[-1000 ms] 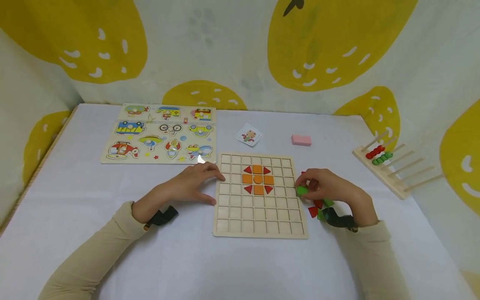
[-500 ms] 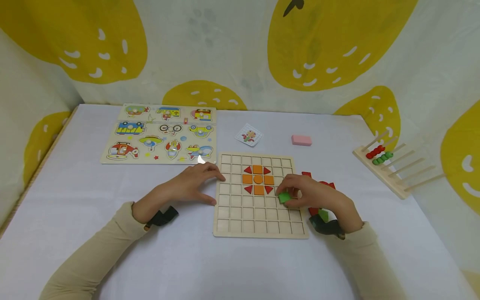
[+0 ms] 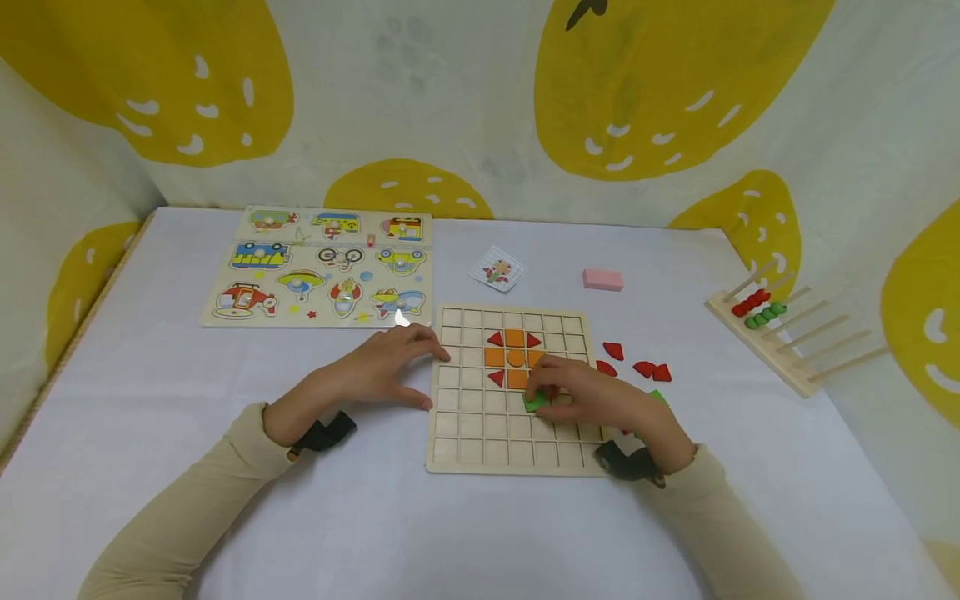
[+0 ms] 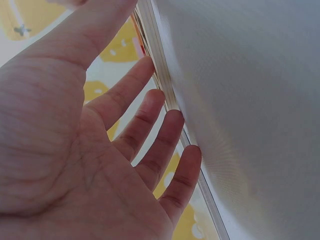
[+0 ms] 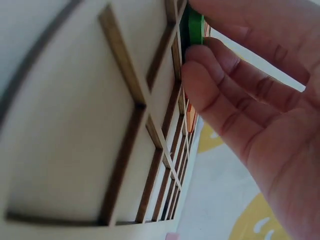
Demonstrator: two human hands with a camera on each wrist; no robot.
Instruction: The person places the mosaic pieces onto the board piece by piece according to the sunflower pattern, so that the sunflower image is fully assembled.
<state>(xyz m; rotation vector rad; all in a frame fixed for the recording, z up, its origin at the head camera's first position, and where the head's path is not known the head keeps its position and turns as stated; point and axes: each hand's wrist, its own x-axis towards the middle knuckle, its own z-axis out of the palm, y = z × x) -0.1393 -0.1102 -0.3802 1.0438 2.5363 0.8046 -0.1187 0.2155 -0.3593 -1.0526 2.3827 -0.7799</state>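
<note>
A wooden grid board (image 3: 471, 451) lies in the middle of the table. Orange squares, red triangles and an orange circle (image 3: 516, 357) make a pattern in its upper middle cells. My right hand (image 3: 596, 398) pinches a green piece (image 3: 534, 403) between thumb and fingers, close over the cells just below and right of the lower orange square (image 3: 517, 379). In the right wrist view the green piece (image 5: 196, 26) is partly hidden by the fingers. My left hand (image 3: 378, 364) has its fingers spread, with thumb and fingertips at the board's left edge.
Red pieces (image 3: 612, 351) and partly covered green pieces (image 3: 657, 397) lie right of the board. Behind it are a pattern card (image 3: 498, 270) and a pink block (image 3: 603, 280). A vehicle puzzle (image 3: 322, 267) stands back left, a peg rack with beads (image 3: 761, 333) at right.
My right hand has carried the green piece from the loose pieces leftward onto the board, below the pattern. My left hand has stayed at the board's left edge.
</note>
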